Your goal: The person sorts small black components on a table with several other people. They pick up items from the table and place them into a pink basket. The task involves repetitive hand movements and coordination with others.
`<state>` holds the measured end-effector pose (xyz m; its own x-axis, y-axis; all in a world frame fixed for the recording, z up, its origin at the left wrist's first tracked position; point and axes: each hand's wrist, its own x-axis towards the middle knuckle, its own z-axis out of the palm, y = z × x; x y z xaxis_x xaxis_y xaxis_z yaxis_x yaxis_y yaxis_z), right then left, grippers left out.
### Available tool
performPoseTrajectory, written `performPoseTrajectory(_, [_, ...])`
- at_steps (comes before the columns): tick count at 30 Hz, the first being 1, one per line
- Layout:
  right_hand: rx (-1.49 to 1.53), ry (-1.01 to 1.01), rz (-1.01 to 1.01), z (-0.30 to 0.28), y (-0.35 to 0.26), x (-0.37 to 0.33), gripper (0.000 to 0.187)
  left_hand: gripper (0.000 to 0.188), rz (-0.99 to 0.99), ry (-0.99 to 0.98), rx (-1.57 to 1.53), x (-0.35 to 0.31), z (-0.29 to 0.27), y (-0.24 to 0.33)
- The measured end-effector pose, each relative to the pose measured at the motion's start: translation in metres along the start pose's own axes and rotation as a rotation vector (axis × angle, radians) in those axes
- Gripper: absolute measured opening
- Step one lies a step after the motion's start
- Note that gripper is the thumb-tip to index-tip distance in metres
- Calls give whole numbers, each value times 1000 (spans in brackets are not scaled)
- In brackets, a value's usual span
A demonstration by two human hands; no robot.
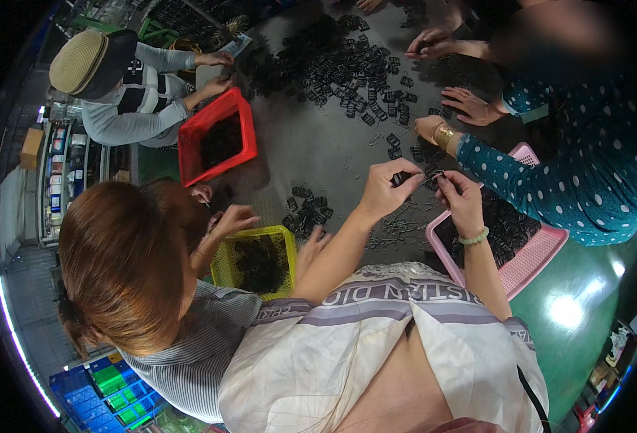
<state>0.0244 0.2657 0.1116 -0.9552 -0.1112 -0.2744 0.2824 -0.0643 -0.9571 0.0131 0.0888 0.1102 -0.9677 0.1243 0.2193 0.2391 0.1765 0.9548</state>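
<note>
White shirt (pixel 304 361) with grey bands fills the near side; grey table (pixel 289 155) just past it. Both hands are up over the table, nearly meeting. Left hand (pixel 387 192): narrow, thumb and fingers closed around a black piece (pixel 400 178). Right hand (pixel 463 202): narrow pinch on a small dark part (pixel 438 175), just beside the left's grip. Can't tell whether the two parts touch; detail there is too small to read.

How I'd do it well: treat the left as the fixture, thumb firm, no twist. Let the right do the fine motion, light pinch, small wrist moves. Line parts up by eye before pressing; forcing a crooked fit could bend or flick something. Work low over the table so a drop lands near the loose metal clips (pixel 401 229), not on the floor.

Watch clearance: pink basket (pixel 529 278), holding black parts (pixel 502 227), sits beside the right forearm, so elbow up over its rim. Co-worker's hand (pixel 425 128) with gold bracelet is close on the far side; don't swing that way. Main pile of black pieces (pixel 361 86) lies further out.
</note>
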Motion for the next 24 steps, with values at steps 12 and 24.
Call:
performPoseTrajectory(12, [408,-74,142,4,-9,5,15,12,195,168,203,4,6,6])
performPoseTrajectory(24, [212,-146,137,10,6,20,18,7,-467,-41,-393,19,-8,-3])
